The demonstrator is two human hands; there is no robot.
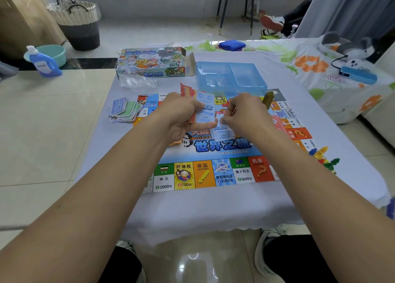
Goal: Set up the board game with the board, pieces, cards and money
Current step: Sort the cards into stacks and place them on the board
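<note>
Showing "500分": left-hand (183, 114) card (204, 109)

We read 世界之旅 across the board (222, 147) centre and on the game box (149, 63). Board squares read 埃及 2000分, 所得税 700分, 命运 DESTINY, 夏威夷机场 2000分, 澳大利亚 1600分, 机会. The blue card (204, 109) in the left hand (181, 114) shows 500分.

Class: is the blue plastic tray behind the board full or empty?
Empty. The blue plastic tray shows only bare moulded compartments; nothing lies in them.
</note>
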